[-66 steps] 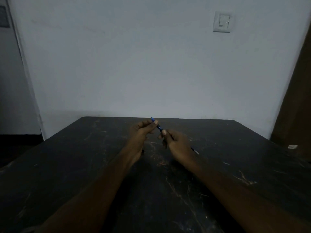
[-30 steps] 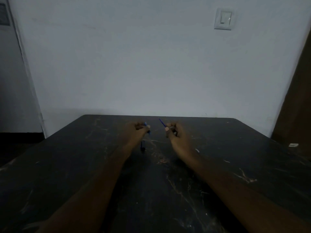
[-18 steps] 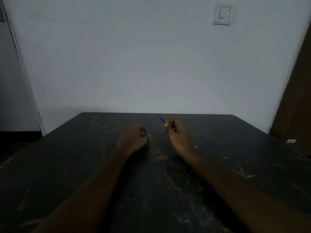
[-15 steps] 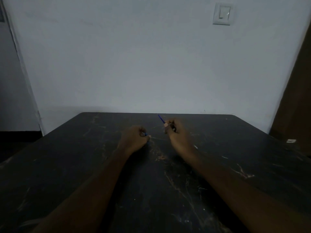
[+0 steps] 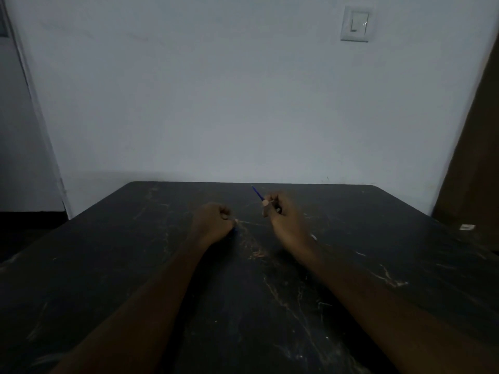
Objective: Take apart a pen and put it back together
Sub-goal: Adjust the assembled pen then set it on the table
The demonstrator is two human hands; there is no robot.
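The pen is in two parts. My right hand [image 5: 286,215] is closed around a thin blue pen part [image 5: 258,193], whose tip sticks up and to the left past my fingers. My left hand [image 5: 213,222] rests low on the dark table [image 5: 135,265], curled into a fist around the other pen part [image 5: 234,230], of which only a small blue bit shows at the thumb side. The two hands sit apart, a short gap between them.
A small white speck [image 5: 313,237] lies on the table just right of my right wrist. A white wall with a light switch [image 5: 356,23] stands behind the table's far edge. A small white object [image 5: 466,227] lies at the far right, beyond the table.
The hands first held the pen together, then pulled apart, each with one part. My left hand sank down to the table; the right hand stayed raised with the thin blue part.
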